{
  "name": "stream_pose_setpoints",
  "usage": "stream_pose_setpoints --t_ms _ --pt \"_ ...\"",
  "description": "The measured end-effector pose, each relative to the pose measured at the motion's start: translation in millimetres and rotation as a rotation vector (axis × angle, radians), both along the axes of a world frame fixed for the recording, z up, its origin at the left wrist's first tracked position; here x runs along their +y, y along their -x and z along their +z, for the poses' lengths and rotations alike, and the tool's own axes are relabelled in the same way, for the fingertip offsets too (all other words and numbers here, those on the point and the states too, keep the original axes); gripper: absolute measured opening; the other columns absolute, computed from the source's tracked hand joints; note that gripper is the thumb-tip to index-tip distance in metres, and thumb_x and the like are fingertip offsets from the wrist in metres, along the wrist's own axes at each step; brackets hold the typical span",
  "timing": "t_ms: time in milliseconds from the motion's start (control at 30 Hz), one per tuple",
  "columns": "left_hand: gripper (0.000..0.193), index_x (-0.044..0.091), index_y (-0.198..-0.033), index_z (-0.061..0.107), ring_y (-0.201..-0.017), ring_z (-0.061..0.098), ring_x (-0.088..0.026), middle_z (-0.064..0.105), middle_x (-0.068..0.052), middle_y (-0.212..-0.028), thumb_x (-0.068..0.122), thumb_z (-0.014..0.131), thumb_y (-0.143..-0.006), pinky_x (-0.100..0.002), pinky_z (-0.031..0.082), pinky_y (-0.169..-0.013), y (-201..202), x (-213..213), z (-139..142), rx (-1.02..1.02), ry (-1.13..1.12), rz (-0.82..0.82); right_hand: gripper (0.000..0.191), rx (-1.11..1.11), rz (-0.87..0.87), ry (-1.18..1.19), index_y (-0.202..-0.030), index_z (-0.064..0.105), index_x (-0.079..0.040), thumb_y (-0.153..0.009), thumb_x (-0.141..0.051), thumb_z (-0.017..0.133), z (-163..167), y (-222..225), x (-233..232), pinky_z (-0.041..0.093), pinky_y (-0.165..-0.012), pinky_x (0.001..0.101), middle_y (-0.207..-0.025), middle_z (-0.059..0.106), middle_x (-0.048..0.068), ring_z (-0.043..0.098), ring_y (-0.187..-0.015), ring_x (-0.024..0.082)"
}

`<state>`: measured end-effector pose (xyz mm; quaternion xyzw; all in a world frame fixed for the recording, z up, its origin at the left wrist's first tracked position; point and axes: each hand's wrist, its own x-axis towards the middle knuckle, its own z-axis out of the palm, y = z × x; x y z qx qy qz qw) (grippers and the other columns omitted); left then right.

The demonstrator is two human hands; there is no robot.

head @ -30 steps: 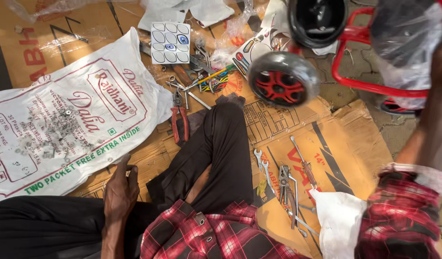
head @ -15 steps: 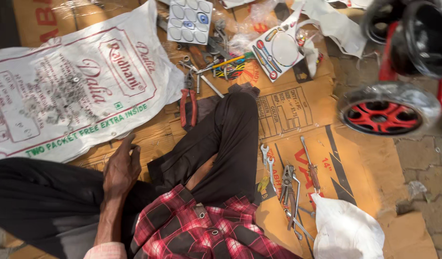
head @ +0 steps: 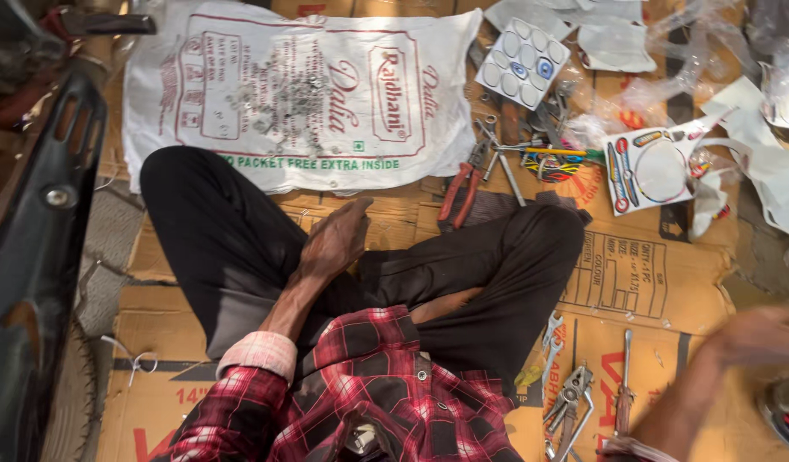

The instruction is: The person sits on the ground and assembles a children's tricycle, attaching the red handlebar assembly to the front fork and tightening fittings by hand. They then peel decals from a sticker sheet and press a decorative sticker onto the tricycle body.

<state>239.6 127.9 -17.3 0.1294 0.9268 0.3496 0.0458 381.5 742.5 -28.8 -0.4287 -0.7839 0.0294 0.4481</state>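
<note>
Two hands are out, and neither holds a tool. Left hand [head: 336, 241] rests on the crossed legs, fingers loosely curled and empty, above the flattened cardboard [head: 643, 282] that carries everything. Beyond the knees, along the far edge, lies a white printed sack [head: 300, 94] with small metal hardware [head: 287, 98] scattered on it. Just beside the sack's right corner sit red-handled pliers [head: 461, 195], then a screwdriver [head: 548, 151]. Spanners and pliers [head: 570, 398] lie at the near edge beside the right knee. Right hand [head: 758, 335] is blurred at the right edge, spread low over the cardboard; whether it grips anything cannot be told. My judgement: steady that reach, and keep the loose hardware gathered on the sack.
</note>
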Motion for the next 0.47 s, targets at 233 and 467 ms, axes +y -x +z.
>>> stream_pose_setpoints --t_ms 233,467 --pt "0.038 0.006 -0.134 0.057 -0.105 0.066 -0.044 0.067 -0.023 -0.124 0.014 0.06 -0.098 -0.051 0.052 -0.086 0.4 -7.6 -7.7 0.084 -0.109 0.063 0.044 -0.377 0.885 0.432 -0.137 0.06 0.002 -0.103 -0.026 0.067 -6.7 179.0 -221.8 0.049 -0.087 0.0461 -0.128 0.067 0.023 0.068 -0.104 0.037" --pt "0.042 0.003 -0.136 0.053 -0.104 0.067 -0.043 0.069 -0.025 -0.114 0.017 0.062 -0.097 -0.049 0.053 -0.09 14.5 -11.1 -9.4 0.026 -0.242 0.303 0.086 -0.569 1.338 0.545 -0.155 0.039 -0.001 -0.09 -0.046 0.073 7.7 240.6 -332.5 0.048 -0.105 0.0487 -0.152 0.042 0.027 0.046 -0.14 0.043"
